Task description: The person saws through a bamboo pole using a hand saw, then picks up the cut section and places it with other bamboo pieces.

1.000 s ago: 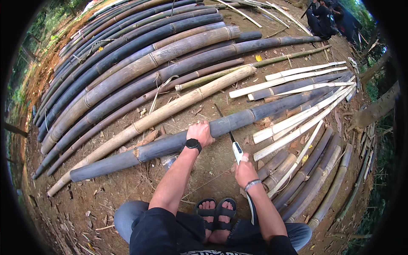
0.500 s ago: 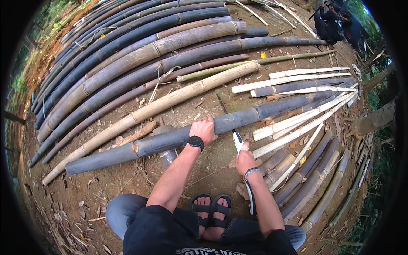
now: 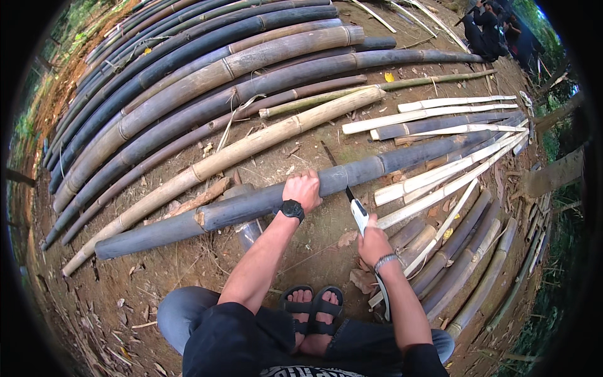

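Observation:
A long dark bamboo pole (image 3: 245, 209) slants across in front of me, from lower left to upper right. My left hand (image 3: 303, 190) is wrapped over the top of it, a black watch on the wrist. Just right of that hand, a handsaw (image 3: 360, 215) with a white and black handle lies across the pole. Its dark blade sticks out beyond the far side, and the middle of the blade meets the bamboo. My right hand (image 3: 375, 244) is closed around the saw's handle. A short bamboo piece (image 3: 249, 234) lies crosswise beneath the pole.
Many dark bamboo poles (image 3: 188, 85) lie side by side at the far left. A pale pole (image 3: 251, 146) lies just beyond mine. Split pale strips (image 3: 440, 178) and short bamboo lengths (image 3: 461, 276) lie at right. A person in dark clothes (image 3: 485, 31) is at the far right.
My right hand has drawn the saw back toward me and to the right, so more blade shows on the near side. The left hand and pole have hardly moved.

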Action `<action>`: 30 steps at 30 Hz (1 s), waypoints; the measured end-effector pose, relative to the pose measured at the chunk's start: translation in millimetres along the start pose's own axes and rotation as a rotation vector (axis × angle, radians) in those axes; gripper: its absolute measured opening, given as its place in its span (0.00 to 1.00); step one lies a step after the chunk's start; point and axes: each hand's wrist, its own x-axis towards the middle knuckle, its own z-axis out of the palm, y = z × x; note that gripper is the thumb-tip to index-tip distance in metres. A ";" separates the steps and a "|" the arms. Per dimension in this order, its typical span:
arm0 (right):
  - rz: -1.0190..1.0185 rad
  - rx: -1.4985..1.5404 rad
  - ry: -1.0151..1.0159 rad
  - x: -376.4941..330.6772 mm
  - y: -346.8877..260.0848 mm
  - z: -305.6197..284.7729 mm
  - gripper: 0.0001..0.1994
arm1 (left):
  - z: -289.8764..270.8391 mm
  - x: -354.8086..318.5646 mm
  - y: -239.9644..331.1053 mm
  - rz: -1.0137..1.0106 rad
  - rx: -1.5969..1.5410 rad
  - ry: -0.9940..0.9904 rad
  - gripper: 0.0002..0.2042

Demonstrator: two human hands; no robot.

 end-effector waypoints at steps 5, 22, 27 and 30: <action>0.072 -0.003 -0.038 -33.2 -12.6 2.2 0.25 | 1.0 1.8 -11.2 -0.048 -0.012 0.008 0.27; 0.072 0.059 0.062 -65.9 -11.7 14.7 0.25 | -9.4 17.0 -13.7 -0.103 -0.051 -0.068 0.29; 0.095 0.059 0.097 -68.2 0.6 23.6 0.20 | -21.6 12.3 3.6 -0.095 -0.036 -0.096 0.23; 0.049 0.059 0.065 -57.6 4.5 16.3 0.21 | -22.3 17.8 -2.0 -0.140 -0.040 -0.112 0.25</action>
